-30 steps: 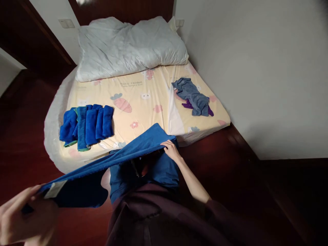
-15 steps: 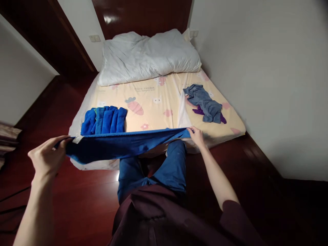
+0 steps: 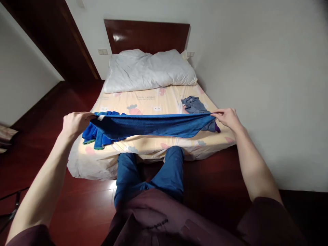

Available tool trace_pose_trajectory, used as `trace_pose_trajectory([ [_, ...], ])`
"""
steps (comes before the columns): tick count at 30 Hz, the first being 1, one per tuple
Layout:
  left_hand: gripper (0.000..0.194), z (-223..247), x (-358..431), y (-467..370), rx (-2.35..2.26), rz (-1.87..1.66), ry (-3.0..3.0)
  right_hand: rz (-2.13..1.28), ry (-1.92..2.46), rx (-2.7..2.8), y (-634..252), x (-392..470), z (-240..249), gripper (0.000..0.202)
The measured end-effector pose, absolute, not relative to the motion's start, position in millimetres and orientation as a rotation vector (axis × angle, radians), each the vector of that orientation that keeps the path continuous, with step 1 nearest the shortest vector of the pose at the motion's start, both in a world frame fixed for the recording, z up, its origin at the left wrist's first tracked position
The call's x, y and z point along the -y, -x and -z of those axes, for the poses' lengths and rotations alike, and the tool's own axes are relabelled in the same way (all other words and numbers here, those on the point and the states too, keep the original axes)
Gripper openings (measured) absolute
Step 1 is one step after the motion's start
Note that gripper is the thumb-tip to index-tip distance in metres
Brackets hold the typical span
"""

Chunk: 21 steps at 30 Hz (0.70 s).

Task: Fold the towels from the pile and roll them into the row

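Observation:
A blue towel (image 3: 153,125) with a white tag near its left corner hangs stretched between my hands above the near part of the bed. My left hand (image 3: 75,123) pinches its upper left corner, and my right hand (image 3: 227,118) pinches the upper right one. Behind its left end lie several blue rolled or folded towels (image 3: 88,135), some with green edges, partly hidden by it. A crumpled grey-blue cloth (image 3: 193,103) lies behind the right end, with a bit of purple cloth (image 3: 217,128) showing under it.
The bed (image 3: 166,92) has a pale yellow sheet with carrot and rabbit prints. A white quilt (image 3: 151,70) lies across its head, against a dark wooden headboard (image 3: 151,36). A white wall (image 3: 243,68) stands on the right. Dark red flooring (image 3: 87,208) surrounds the bed.
Both hands have risen and shifted right, bringing the towel up and more level. It now covers part of the towel row and the grey-blue cloth. The view has tilted up.

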<state>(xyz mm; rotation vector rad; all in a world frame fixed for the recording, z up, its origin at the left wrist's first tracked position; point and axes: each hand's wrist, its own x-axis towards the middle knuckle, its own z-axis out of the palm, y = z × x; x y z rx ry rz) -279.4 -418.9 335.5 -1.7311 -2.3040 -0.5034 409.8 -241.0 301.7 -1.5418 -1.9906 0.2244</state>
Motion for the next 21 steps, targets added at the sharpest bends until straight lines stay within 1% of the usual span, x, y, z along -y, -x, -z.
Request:
trace_pose_trajectory([
  [3, 0.03, -341.9, 417.7, 269.4, 2.394, 0.601, 1.761, -0.493, 1.59, 1.838, -411.0, 257.8, -306.2, 0.026],
  [5, 0.023, -342.1, 421.1, 267.5, 2.412, 0.688, 1.868, -0.642, 1.617, 1.749, -413.6, 270.3, -306.7, 0.017],
  [9, 0.006, -339.8, 428.0, 271.0, 2.574, 0.785, 2.055, -0.789, 1.723, 1.714, -424.0, 291.9, -315.4, 0.003],
  [11, 0.012, -341.7, 426.5, 274.0, 2.687, 0.94, 2.104, -0.867, 1.724, 1.658, -425.4, 301.7, -325.3, 0.009],
  [13, 0.022, -345.8, 419.3, 277.2, 2.737, 1.102, 2.14, -0.873, 1.585, 1.578, -420.6, 311.6, -336.5, 0.019],
  [14, 0.025, -347.8, 413.4, 278.8, 2.751, 1.123, 2.154, -0.84, 1.503, 1.553, -416.3, 315.7, -341.4, 0.024],
  [17, 0.031, -346.8, 388.0, 281.4, 2.805, 0.963, 2.206, -0.742, 1.394, 1.493, -403.6, 315.5, -347.9, 0.029],
  [21, 0.031, -321.9, 344.7, 267.4, 2.858, 0.805, 2.363, -0.826, 1.437, 1.454, -404.1, 262.9, -331.1, 0.033],
])
